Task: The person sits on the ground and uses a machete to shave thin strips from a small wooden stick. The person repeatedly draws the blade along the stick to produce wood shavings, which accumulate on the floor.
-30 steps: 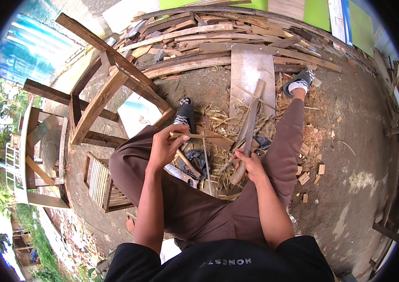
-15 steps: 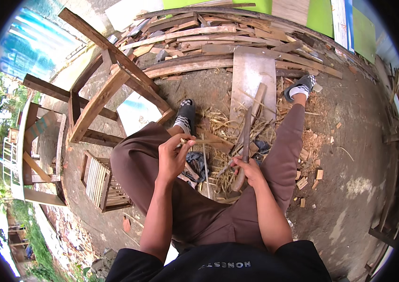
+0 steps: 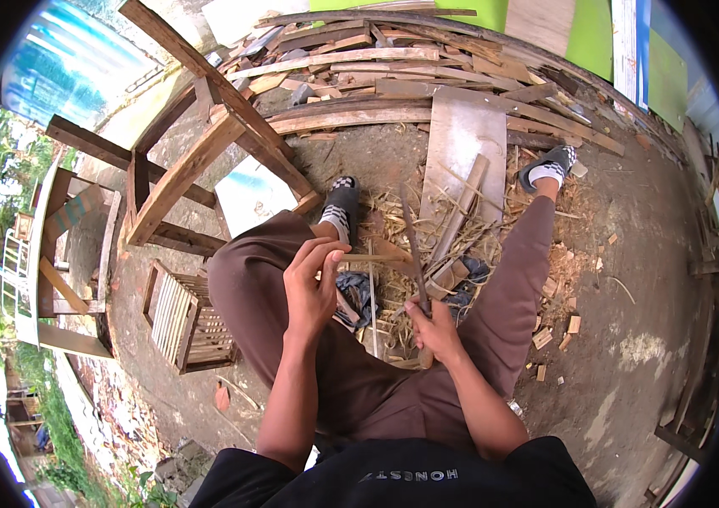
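Note:
My left hand [image 3: 315, 279] pinches one end of a thin, pale wooden strip [image 3: 369, 257], which reaches out to the right. In my right hand [image 3: 437, 332] is a machete, its long dark blade [image 3: 410, 233] pointing away from me and its wooden handle [image 3: 425, 359] showing below my fist. The strip's far end meets or overlaps the blade; I cannot tell whether they touch. Below and beyond both hands, between my legs, lie curled pale shavings [image 3: 389, 222] and dark plastic [image 3: 356, 293].
A large wooden frame [image 3: 175, 195] stands at the left, with a slatted crate [image 3: 186, 326] nearer me. Stacked lumber [image 3: 351, 69] lies across the back. A flat pale board [image 3: 463, 127] leads toward the shavings. Small wood offcuts [image 3: 574, 324] are scattered right of my leg.
My right hand has moved slightly left, and the machete has swung from leaning right to leaning left, toward the strip. My left fingers have shifted and straightened somewhat along the strip.

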